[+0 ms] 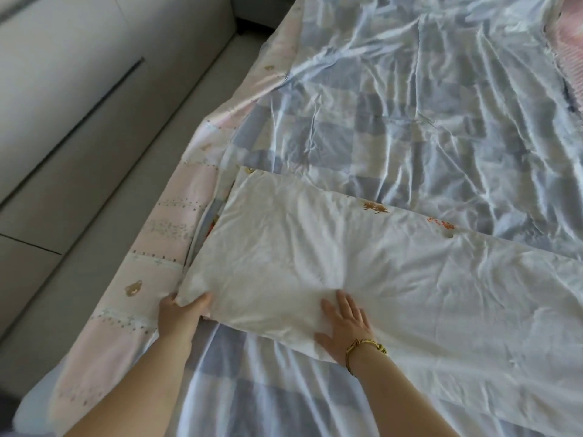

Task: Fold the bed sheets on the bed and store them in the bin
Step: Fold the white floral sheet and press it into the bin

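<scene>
White folded cotton bed sheet: left hand pinches its near-left corner; right hand presses it flat, fingers spread.

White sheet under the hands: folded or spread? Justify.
Folded: the white sheet is a narrow band with layered edges at its left end, atop the checked sheet.

A white cabinet is standing along the upper left, with a dark slanted groove running across its front. A pale grey tiled floor is stretching beside it down toward the lower left, a thin dark joint crossing it there. A pink striped cloth is peeking in at the top right corner.
</scene>
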